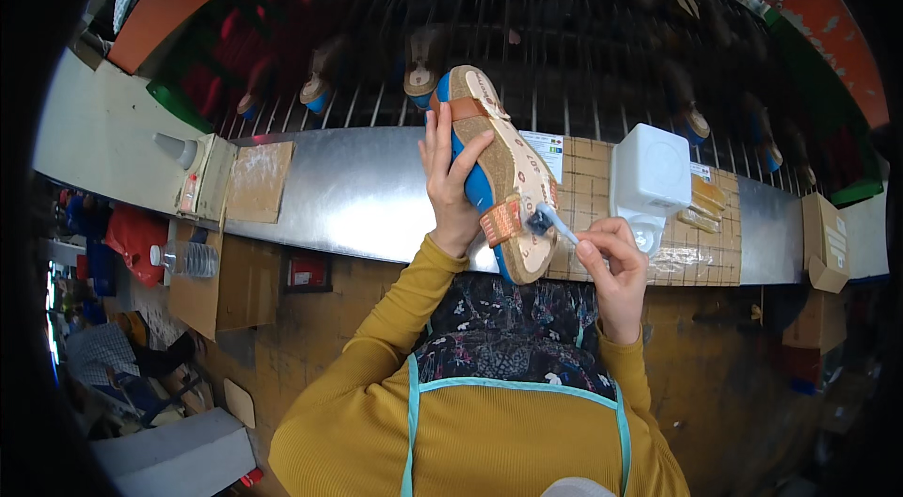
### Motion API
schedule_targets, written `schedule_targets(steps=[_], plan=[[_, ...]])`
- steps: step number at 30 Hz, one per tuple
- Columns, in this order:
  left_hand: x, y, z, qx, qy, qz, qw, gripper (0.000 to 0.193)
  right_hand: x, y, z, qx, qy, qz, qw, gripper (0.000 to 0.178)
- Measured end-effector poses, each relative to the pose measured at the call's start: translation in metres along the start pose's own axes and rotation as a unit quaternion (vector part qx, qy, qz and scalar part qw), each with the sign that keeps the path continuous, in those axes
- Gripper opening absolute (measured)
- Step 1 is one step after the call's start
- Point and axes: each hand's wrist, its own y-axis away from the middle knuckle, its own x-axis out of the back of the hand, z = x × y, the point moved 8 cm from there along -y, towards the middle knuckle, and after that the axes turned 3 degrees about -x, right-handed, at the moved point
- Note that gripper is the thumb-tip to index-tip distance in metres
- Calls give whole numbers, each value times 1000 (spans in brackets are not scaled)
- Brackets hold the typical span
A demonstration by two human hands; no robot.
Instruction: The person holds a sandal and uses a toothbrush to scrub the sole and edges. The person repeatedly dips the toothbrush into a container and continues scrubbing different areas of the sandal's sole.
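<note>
A sandal on a blue shoe last is turned with its pale sole toward me. Brown straps wrap round its sides, and a cork edge shows. My left hand grips it from the left, with fingers spread along the side. In my right hand, a small brush with a light handle is pinched between thumb and fingers. Its dark bristles meet the sole near the lower strap. Just beyond the right hand, a white plastic container with an opening in its lower part stands on cardboard.
Behind the metal bench edge runs a rack of metal rollers, with several more lasted sandals on it. A cardboard sheet covers part of the bench. A clear plastic bottle lies at left; a cardboard box sits at right.
</note>
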Motion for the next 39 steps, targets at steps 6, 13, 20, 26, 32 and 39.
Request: schedule_targets(steps=[6, 13, 20, 26, 32, 39], plan=[[0, 8, -2, 36, -45, -15, 998, 63, -2, 17, -2, -10, 5, 23, 1000, 12], [0, 11, 1, 22, -84, -20, 996, 67, -4, 16, 8, -7, 16, 42, 999, 12], [0, 13, 1, 20, -104, -30, 994, 66, -4, 11, 10, 13, 46, 62, 997, 11], [0, 12, 2, 14, -99, -24, 995, 65, -4, 1, -7, 75, 129, 95, 984, 12], [1, 7, 3, 14, -85, -20, 996, 64, -1, -9, -16, 138, 167, 87, 972, 15], [0, 6, 5, 3, -88, -25, 996, 62, 7, -22, -15, 129, 171, 45, 976, 16]])
